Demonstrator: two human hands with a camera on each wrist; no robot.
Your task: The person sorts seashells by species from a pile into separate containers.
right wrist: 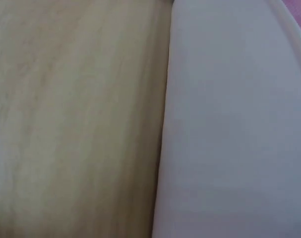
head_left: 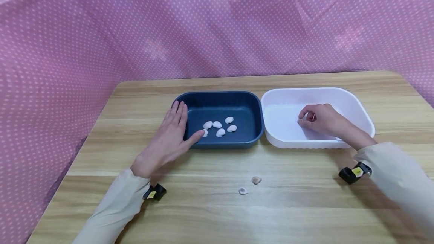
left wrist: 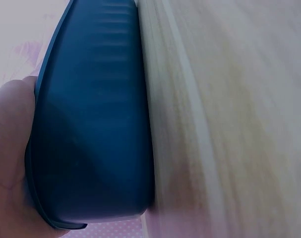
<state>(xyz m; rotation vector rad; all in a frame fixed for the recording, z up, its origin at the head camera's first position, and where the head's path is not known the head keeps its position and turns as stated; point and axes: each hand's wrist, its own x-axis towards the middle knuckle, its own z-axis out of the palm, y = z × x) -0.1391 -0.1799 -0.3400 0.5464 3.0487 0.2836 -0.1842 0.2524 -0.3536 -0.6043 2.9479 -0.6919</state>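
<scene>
My left hand (head_left: 169, 134) rests with straight fingers over the left end of the dark blue basin (head_left: 227, 145), its thumb across the near rim. In the left wrist view, part of that hand (left wrist: 9, 153) lies along the rim of the blue basin (left wrist: 93, 124). Several white ribbed seashells (head_left: 220, 132) lie inside, one partly behind the thumb. Over the inside of the white basin (head_left: 308, 144), my right hand (head_left: 320, 118) pinches a small seashell (head_left: 299, 121) between thumb and fingertips, which mostly hide it. The right wrist view shows only the white basin's outer wall (right wrist: 229, 129) and the table.
Two small seashells lie on the wooden table (head_left: 210, 214) nearer me: a brownish one (head_left: 256, 180) and a whitish one (head_left: 243, 191). The basins stand side by side, ends nearly meeting. A pink dotted cloth (head_left: 217, 25) hangs behind the table and along its left.
</scene>
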